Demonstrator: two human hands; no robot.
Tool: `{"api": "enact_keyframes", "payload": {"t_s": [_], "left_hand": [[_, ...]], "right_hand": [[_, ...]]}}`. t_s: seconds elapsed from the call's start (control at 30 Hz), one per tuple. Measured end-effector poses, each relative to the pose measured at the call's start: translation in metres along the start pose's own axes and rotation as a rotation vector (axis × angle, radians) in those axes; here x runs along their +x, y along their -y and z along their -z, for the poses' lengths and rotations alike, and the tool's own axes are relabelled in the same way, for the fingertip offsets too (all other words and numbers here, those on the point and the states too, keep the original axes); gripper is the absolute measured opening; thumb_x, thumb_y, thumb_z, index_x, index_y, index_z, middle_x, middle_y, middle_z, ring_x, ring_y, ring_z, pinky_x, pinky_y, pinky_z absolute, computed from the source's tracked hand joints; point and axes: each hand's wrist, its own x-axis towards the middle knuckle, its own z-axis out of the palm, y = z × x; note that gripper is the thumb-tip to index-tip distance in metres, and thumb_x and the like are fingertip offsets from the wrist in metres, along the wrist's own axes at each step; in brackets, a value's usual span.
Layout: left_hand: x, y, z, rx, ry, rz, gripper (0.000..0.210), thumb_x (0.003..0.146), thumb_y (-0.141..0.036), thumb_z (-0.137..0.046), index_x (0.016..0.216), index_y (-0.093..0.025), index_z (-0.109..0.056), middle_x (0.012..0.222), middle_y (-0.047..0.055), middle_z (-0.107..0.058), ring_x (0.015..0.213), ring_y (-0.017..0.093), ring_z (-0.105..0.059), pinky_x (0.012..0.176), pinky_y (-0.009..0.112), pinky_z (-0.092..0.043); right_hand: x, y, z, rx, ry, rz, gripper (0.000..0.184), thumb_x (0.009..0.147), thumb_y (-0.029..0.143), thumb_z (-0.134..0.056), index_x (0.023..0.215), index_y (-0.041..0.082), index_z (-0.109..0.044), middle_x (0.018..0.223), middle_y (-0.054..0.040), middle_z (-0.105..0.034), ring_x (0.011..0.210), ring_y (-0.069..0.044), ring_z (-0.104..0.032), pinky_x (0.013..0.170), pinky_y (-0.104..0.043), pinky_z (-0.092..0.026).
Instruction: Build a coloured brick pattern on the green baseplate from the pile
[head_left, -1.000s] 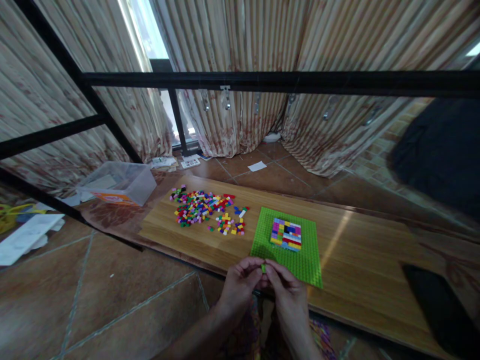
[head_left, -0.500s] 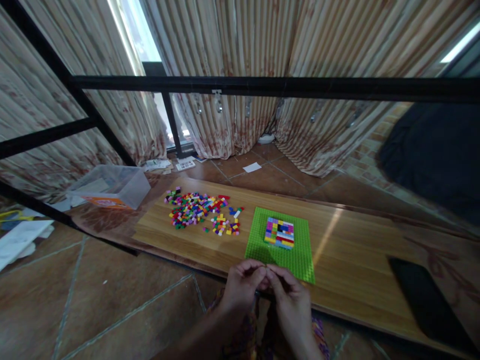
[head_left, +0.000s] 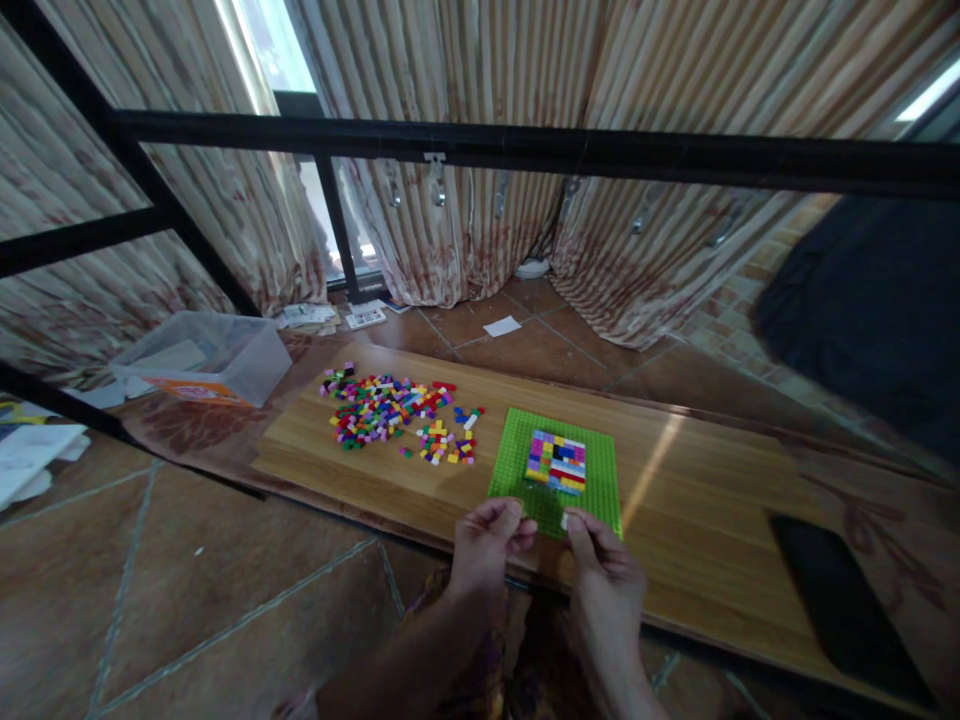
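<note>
A green studded baseplate (head_left: 602, 486) lies in front of me, bearing a flat, squarish block of multicoloured toy bricks (head_left: 555, 464). Over its near left corner my left hand (head_left: 484, 545) is closed in a pinch; whatever it holds is too small to make out. My right hand (head_left: 609, 575), apart from the left, pinches a small white toy brick (head_left: 565, 521) between thumb and forefinger above the plate's near edge. To the left, a heap of loose toy bricks (head_left: 382, 405) is spread out, with a smaller group of mostly yellow bricks (head_left: 436, 440) beside it.
All this rests on a wooden board (head_left: 360, 490). A clear plastic box (head_left: 259, 365) with an orange label stands beyond its left end. Toward the right lies a dark flat object (head_left: 844, 600). A black metal bar (head_left: 495, 145) crosses in front of the curtains (head_left: 480, 60).
My hands, fingertips together before, have moved apart, the right one shifting right. A white brick now shows in the right fingertips. The view has shifted slightly.
</note>
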Motion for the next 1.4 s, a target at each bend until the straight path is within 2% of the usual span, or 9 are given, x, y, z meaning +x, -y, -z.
{"api": "enact_keyframes", "payload": {"t_s": [0.33,0.53,0.7,0.77,0.87,1.0,1.2,1.3,1.4], "left_hand": [[0.024,-0.019,0.026,0.151,0.108,-0.024,0.039,0.062,-0.045,-0.084,0.076,-0.013,-0.067,0.059,-0.001,-0.062,0.055,0.009,-0.056,0.058,0.021,-0.046],[0.023,-0.021,0.023,0.155,0.128,0.026,0.039,0.063,-0.045,-0.082,0.08,-0.014,-0.067,0.062,-0.001,-0.062,0.056,0.01,-0.057,0.059,0.023,-0.047],[0.027,-0.026,0.033,0.27,0.127,-0.061,0.031,0.066,-0.04,-0.079,0.082,-0.015,-0.07,0.067,-0.001,-0.064,0.056,0.011,-0.057,0.058,0.023,-0.047],[0.033,-0.034,0.043,0.408,0.091,-0.199,0.024,0.071,-0.038,-0.075,0.083,-0.017,-0.071,0.07,0.0,-0.067,0.059,0.013,-0.059,0.059,0.024,-0.048],[0.046,-0.052,0.065,0.759,-0.008,-0.554,0.012,0.08,-0.029,-0.067,0.086,-0.021,-0.073,0.084,0.003,-0.071,0.076,0.017,-0.064,0.073,0.027,-0.051],[0.064,-0.069,0.091,1.166,-0.05,-0.873,0.016,0.086,-0.019,-0.057,0.094,-0.022,-0.071,0.094,0.006,-0.071,0.088,0.019,-0.066,0.083,0.032,-0.052],[0.068,-0.065,0.096,1.239,-0.107,-1.009,0.026,0.089,-0.015,-0.052,0.111,-0.021,-0.064,0.112,0.009,-0.065,0.104,0.02,-0.063,0.091,0.033,-0.054],[0.06,-0.057,0.093,1.22,-0.138,-0.998,0.032,0.089,-0.014,-0.052,0.119,-0.021,-0.06,0.117,0.009,-0.062,0.109,0.02,-0.062,0.093,0.033,-0.054],[0.049,-0.047,0.089,1.203,-0.078,-0.956,0.033,0.09,-0.013,-0.05,0.121,-0.021,-0.058,0.117,0.009,-0.061,0.106,0.019,-0.063,0.092,0.032,-0.054]], "right_hand": [[0.046,0.007,0.01,-0.114,0.117,0.098,0.03,0.067,0.048,-0.076,0.08,0.021,-0.077,0.083,-0.0059,-0.076,0.08,-0.021,-0.068,0.08,-0.038,-0.054],[0.041,0.0,-0.002,0.04,0.177,-0.07,0.032,0.064,0.045,-0.081,0.083,0.02,-0.077,0.08,-0.0044,-0.074,0.066,-0.014,-0.062,0.066,-0.03,-0.052],[0.03,-0.007,-0.015,0.178,0.253,-0.184,0.033,0.064,0.045,-0.081,0.085,0.02,-0.077,0.079,-0.0041,-0.073,0.061,-0.012,-0.058,0.061,-0.028,-0.049],[0.031,-0.005,-0.017,0.07,0.268,-0.109,0.033,0.068,0.047,-0.078,0.088,0.02,-0.077,0.077,-0.0043,-0.073,0.063,-0.013,-0.059,0.062,-0.029,-0.05],[0.04,0.002,-0.012,-0.157,0.265,0.122,0.031,0.075,0.048,-0.071,0.088,0.021,-0.076,0.086,-0.0053,-0.074,0.077,-0.018,-0.065,0.074,-0.034,-0.052],[0.057,0.011,0.002,-0.458,0.313,0.451,0.027,0.084,0.047,-0.062,0.089,0.025,-0.075,0.098,-0.0053,-0.074,0.09,-0.02,-0.067,0.085,-0.036,-0.051],[0.065,0.01,0.013,-0.626,0.33,0.58,0.032,0.089,0.049,-0.053,0.091,0.025,-0.075,0.097,-0.0056,-0.073,0.088,-0.02,-0.068,0.082,-0.034,-0.052],[0.061,0.002,0.013,-0.653,0.333,0.584,0.034,0.089,0.051,-0.053,0.091,0.025,-0.075,0.096,-0.0054,-0.074,0.086,-0.02,-0.069,0.08,-0.034,-0.053],[0.055,-0.005,0.011,-0.658,0.338,0.606,0.035,0.09,0.051,-0.051,0.09,0.025,-0.075,0.096,-0.0056,-0.074,0.087,-0.021,-0.069,0.079,-0.034,-0.053]]}}
